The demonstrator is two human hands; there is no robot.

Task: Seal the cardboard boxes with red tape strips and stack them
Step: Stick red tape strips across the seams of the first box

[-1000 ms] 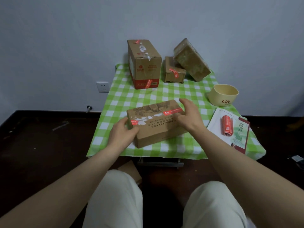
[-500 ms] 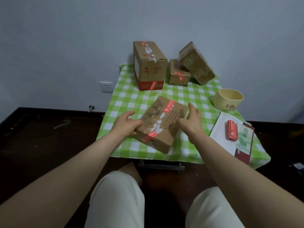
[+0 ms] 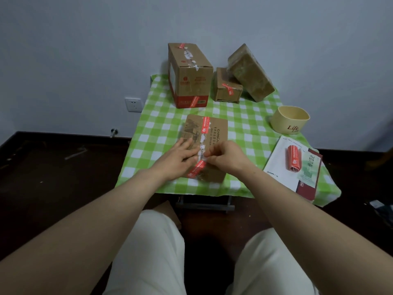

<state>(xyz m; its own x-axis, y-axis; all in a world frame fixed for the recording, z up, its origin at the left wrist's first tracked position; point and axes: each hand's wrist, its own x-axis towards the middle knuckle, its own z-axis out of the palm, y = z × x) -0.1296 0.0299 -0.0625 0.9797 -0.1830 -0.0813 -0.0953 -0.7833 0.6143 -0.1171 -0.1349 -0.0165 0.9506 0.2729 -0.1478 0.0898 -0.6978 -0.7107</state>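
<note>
Green-white checked tablecloth (image 3: 161, 128); brown box (image 3: 214, 133), red tape (image 3: 205, 127).

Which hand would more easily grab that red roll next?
Probably the right hand, though it pinches the tape strip: the red roll lies on its side of the table; the left hand rests flat on the box.

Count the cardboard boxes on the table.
4: a flat box front centre, a tall box back left, a small box beside it, and a tilted box leaning on that.

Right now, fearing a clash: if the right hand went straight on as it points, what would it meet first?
Probably the fingers of the left hand, flat on the box just beyond the right hand; depth unclear.
</note>
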